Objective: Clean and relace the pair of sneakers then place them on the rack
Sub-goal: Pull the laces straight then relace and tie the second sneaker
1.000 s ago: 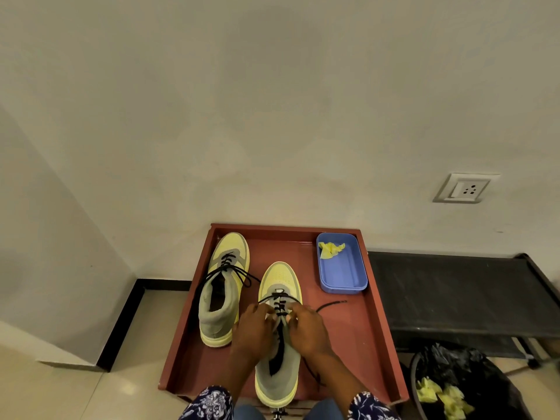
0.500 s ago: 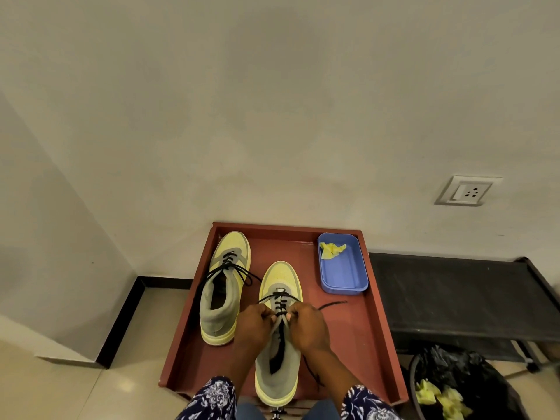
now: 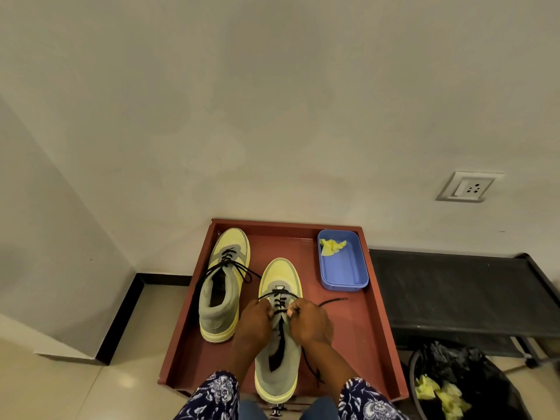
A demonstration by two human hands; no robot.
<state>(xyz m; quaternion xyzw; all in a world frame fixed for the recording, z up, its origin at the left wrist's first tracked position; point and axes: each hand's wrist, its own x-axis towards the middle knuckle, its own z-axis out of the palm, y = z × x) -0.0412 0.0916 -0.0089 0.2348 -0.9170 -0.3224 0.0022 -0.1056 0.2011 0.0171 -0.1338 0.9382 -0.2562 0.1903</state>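
Two yellow and grey sneakers stand toes away from me on a red-brown tray (image 3: 375,313). The left sneaker (image 3: 225,283) is laced with a black lace whose ends hang loose. The right sneaker (image 3: 280,338) lies under both my hands. My left hand (image 3: 254,321) and my right hand (image 3: 310,319) each pinch the black lace (image 3: 280,300) at the eyelets, fingers curled. One lace end (image 3: 331,301) trails right across the tray, another runs down beside my right wrist.
A blue plastic tub (image 3: 344,268) with a yellow cloth (image 3: 331,247) sits at the tray's far right. A black rack (image 3: 454,292) stands to the right. A bin with a black liner (image 3: 463,377) holds yellow scraps. A wall socket (image 3: 468,187) is above.
Both hands stay at the right sneaker's eyelets, shifting only slightly on the lace. The sneakers, tub and tray have not moved.
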